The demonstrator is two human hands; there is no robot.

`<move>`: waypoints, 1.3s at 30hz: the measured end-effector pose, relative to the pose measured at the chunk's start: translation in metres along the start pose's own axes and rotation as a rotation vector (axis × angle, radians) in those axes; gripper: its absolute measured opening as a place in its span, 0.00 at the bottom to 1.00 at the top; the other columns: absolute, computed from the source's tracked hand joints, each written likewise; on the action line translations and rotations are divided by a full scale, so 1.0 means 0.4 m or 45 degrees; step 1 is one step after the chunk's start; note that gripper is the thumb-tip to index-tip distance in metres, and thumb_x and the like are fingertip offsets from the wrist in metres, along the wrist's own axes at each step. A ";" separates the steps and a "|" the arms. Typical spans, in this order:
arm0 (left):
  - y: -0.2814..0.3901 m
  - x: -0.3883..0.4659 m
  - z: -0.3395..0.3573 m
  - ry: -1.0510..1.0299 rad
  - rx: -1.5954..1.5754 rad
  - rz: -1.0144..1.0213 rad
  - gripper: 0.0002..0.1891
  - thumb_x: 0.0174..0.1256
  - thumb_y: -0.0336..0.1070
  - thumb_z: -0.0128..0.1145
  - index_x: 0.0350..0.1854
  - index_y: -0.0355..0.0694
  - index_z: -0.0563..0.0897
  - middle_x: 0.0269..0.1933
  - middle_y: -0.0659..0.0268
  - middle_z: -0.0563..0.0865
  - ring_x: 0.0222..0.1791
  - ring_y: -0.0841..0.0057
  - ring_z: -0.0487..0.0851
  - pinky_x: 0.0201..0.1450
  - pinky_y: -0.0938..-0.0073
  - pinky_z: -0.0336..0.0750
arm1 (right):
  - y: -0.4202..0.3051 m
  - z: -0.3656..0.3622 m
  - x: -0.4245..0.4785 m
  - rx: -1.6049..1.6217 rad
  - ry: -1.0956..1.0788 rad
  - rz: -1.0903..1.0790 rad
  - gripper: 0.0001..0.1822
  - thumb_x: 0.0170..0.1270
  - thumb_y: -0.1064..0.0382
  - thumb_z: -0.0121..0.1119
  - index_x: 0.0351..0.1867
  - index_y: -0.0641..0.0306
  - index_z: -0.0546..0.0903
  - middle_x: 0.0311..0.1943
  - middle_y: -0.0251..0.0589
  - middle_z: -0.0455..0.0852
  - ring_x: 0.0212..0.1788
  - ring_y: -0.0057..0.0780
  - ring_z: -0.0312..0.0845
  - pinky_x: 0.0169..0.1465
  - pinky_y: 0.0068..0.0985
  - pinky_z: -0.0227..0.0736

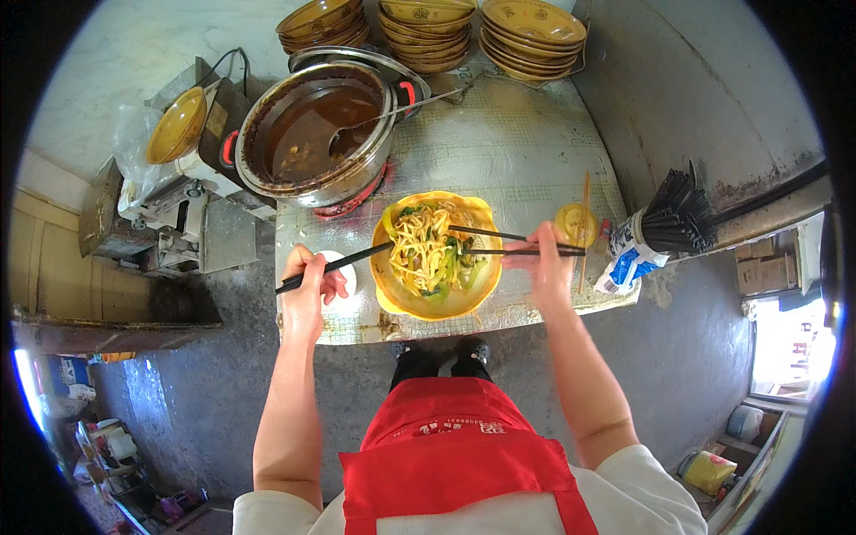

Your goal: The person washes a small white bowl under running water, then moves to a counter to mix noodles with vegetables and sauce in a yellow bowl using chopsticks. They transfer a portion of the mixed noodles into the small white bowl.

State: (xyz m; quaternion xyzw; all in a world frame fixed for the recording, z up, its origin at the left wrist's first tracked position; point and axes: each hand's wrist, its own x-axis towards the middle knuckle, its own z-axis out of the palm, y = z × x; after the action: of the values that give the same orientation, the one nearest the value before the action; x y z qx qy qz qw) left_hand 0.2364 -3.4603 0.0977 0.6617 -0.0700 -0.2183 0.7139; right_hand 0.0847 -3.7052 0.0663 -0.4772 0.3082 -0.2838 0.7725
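Observation:
A yellow bowl [478, 294] of noodles [421, 244] with leafy greens [476, 271] stands before me near the table's front edge. My right hand [545, 257] grips a pair of black chopsticks [491, 252], spread slightly apart, their tips among the noodles and greens. In my left hand [306, 287] are more black chopsticks [358, 256], held close together. Their tips reach over the bowl's left rim to the noodles. Partly behind my left fingers lies a round white object [341, 271], too bright to make out.
At the back left stands a large metal pot [314, 190] of brown broth with a ladle [401, 110] in it. Stacked brown bowls [428, 40] line the back. To the right are a yellow round container [574, 224], thin wooden sticks [585, 200] and a bag of black chopsticks [632, 257].

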 end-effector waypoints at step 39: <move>-0.054 -0.076 0.076 -0.237 1.197 0.718 0.08 0.51 0.28 0.53 0.21 0.37 0.66 0.14 0.60 0.72 0.13 0.67 0.73 0.17 0.73 0.65 | 0.077 0.059 -0.061 -0.673 -0.520 -0.276 0.07 0.57 0.68 0.49 0.23 0.67 0.71 0.18 0.38 0.77 0.20 0.23 0.74 0.23 0.17 0.70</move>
State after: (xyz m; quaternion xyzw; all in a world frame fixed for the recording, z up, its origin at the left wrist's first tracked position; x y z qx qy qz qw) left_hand 0.1929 -3.4763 0.0861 0.8427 -0.3970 -0.0215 0.3632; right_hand 0.0911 -3.6623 0.0514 -0.7375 0.1576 -0.1731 0.6335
